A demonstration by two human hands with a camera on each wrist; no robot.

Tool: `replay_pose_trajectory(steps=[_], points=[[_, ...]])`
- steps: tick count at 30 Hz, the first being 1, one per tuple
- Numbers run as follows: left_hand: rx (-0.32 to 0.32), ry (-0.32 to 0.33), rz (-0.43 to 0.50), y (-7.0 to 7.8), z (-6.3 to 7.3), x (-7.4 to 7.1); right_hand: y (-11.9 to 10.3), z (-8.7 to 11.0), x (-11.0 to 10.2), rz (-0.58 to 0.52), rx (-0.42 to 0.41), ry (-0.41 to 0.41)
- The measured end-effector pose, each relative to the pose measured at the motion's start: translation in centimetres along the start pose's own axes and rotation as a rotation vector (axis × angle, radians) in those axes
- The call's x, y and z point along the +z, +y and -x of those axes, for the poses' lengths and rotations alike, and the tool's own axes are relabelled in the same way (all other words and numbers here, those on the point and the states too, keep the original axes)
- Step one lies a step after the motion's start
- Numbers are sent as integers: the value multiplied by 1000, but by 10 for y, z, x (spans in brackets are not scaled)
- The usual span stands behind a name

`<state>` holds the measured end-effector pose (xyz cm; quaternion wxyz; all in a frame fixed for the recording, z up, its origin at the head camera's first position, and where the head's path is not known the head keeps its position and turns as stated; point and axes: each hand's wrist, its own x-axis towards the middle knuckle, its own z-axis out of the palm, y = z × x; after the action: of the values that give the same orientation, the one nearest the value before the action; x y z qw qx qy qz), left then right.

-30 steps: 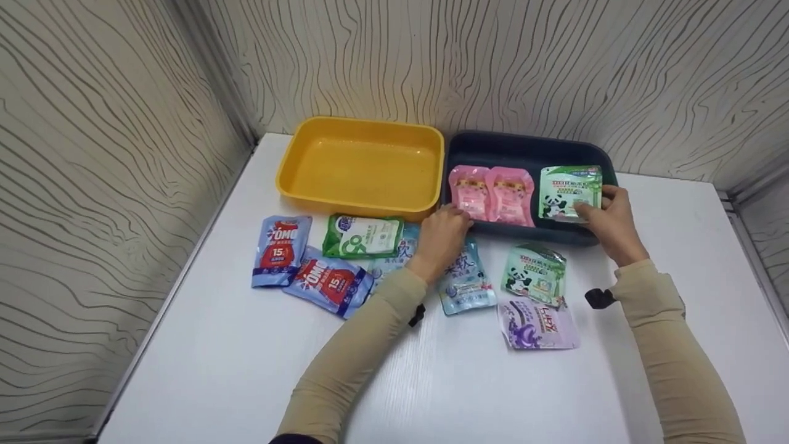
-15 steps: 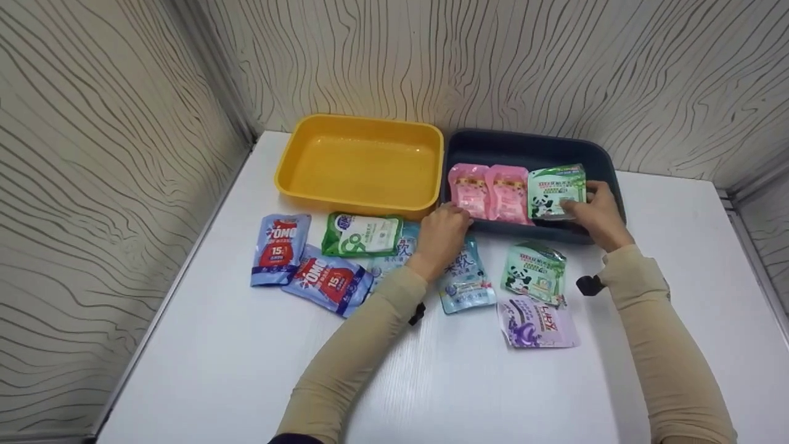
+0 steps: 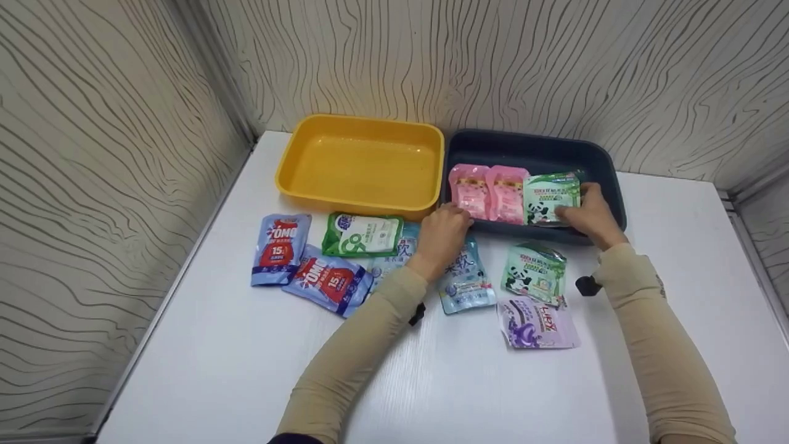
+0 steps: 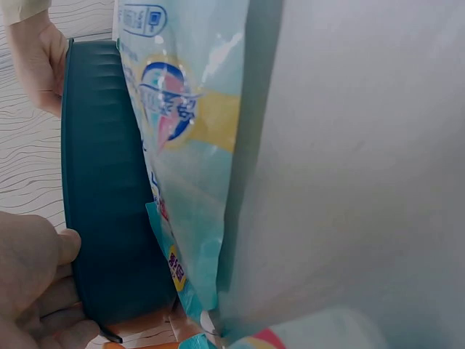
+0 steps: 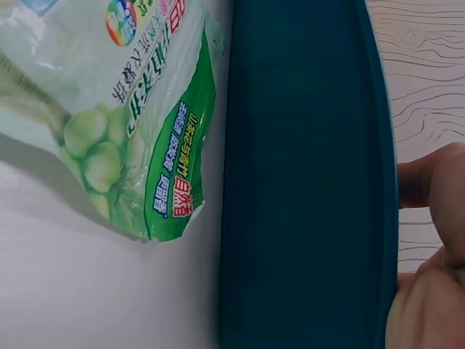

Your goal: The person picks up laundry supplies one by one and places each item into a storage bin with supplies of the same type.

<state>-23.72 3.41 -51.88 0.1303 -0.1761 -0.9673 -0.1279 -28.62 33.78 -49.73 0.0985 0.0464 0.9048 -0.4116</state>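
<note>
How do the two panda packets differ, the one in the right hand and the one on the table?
The held packet is pinched by the right hand at the dark tray; the loose packet lies on the white table, meeting a purple pouch. In the head view, the held packet looks nearly straight, while the loose packet is skewed. Both are green with a panda print.

white table (image 3: pixel 456 388) bearing a yellow tray (image 3: pixel 357 203) and a dark blue tray (image 3: pixel 530 144) side by side. in front of them lie two blue pouches (image 3: pixel 279 250), a green-and-white pouch (image 3: pixel 363 235), two pale turquoise pouches (image 3: pixel 467 283), a green panda pouch (image 3: pixel 535 272) and a lavender pouch (image 3: pixel 538 324).
</note>
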Motion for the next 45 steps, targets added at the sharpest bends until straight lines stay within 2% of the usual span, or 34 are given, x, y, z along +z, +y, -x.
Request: replay_pose_trajectory(steps=[13,30,38,45], points=[[16,-13,-7,4,0,0,-3,0,1,156,9,1],[18,-15,12,5,1,0,-5,3,3,156,-7,-14],[5,-25,19,4,1,1,-10,14,7,214,-156,86],[-5,-39,37,0,0,-3,-21,46,14,195,-313,167]])
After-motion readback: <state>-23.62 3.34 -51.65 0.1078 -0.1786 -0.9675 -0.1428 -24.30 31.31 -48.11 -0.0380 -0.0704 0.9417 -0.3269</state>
